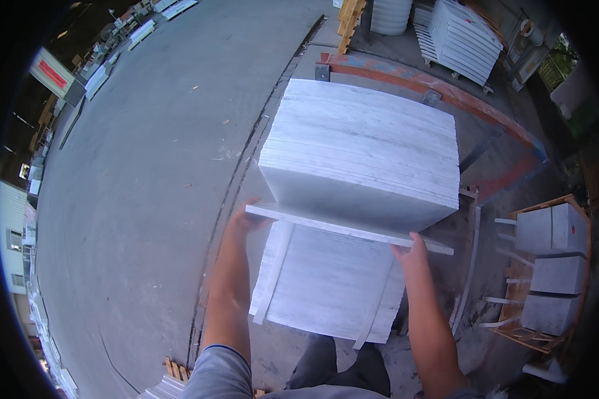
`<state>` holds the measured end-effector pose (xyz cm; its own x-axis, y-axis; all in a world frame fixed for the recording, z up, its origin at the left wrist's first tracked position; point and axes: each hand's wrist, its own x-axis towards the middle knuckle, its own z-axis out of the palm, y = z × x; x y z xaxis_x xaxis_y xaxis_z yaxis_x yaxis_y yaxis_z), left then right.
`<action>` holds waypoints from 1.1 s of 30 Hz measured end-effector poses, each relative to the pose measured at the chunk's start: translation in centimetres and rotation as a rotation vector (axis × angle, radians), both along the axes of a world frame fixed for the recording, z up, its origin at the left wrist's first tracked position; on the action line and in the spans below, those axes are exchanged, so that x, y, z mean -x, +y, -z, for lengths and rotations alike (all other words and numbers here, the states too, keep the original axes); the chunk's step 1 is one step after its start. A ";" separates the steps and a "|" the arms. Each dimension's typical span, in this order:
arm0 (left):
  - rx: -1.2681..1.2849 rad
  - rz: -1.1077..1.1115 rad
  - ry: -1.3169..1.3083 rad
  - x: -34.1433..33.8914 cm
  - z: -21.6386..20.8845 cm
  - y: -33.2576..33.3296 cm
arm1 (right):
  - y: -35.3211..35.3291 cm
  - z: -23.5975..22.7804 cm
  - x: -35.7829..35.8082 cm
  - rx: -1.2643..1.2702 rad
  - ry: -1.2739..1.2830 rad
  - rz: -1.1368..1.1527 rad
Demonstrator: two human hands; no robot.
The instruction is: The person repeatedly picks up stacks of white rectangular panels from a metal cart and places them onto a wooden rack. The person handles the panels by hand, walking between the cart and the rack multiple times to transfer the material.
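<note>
A pale grey stone slab (343, 229) is held nearly on edge between my two hands, its long thin upper edge toward me. My left hand (247, 217) grips its left end, fingers partly hidden behind the stone. My right hand (412, 249) is closed over the edge near the right end, thumb on the near side. Just beyond stands a row of similar slabs (363, 130) packed face to face; I cannot tell whether the held slab touches it. Below my hands, closer to me, is a second stack of slabs (329, 276) with two pale strips (275, 274) lying across it.
A rusty red steel frame (439, 98) borders the far row on its back and right. At the right, a wooden crate (509, 274) holds grey stone blocks (558, 274). More slabs (462, 41) stand on a pallet far right. Concrete floor (150, 173) spreads leftward.
</note>
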<state>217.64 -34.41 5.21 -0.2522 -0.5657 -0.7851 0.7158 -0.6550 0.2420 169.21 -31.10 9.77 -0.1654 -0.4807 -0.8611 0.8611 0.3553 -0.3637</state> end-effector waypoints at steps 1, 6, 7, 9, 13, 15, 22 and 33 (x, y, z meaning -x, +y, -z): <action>0.051 -0.019 -0.018 -0.5 1.7 0.5 | 0.4 0.1 0.0 -0.024 -0.025 0.032; 0.621 0.399 -0.692 -4.5 10.0 1.2 | 2.2 0.3 -0.1 -0.029 -0.040 -0.013; 0.384 0.286 -0.529 -4.8 10.6 1.4 | 2.6 0.5 -0.1 -0.024 -0.071 -0.014; 0.133 0.045 -0.157 -4.8 10.3 2.2 | 3.5 0.8 0.4 -0.036 -0.095 -0.018; 0.103 -0.029 -0.137 -2.8 6.5 5.5 | 6.0 1.8 1.0 -0.016 -0.163 0.005; 0.108 -0.028 -0.117 -1.3 5.0 8.6 | 7.5 1.8 2.1 0.037 -0.174 -0.045; 0.060 -0.130 -0.066 3.9 1.2 23.1 | 16.1 0.2 5.7 -0.034 0.058 -0.100; -0.204 0.129 -0.182 13.6 -8.7 40.6 | 46.3 -6.9 12.9 0.176 0.571 -0.577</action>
<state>204.07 6.16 13.92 -0.1559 -0.3640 -0.9183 0.5804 -0.7860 0.2130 156.33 15.24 16.65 -0.2402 -0.7439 -0.6236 0.2268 0.5816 -0.7812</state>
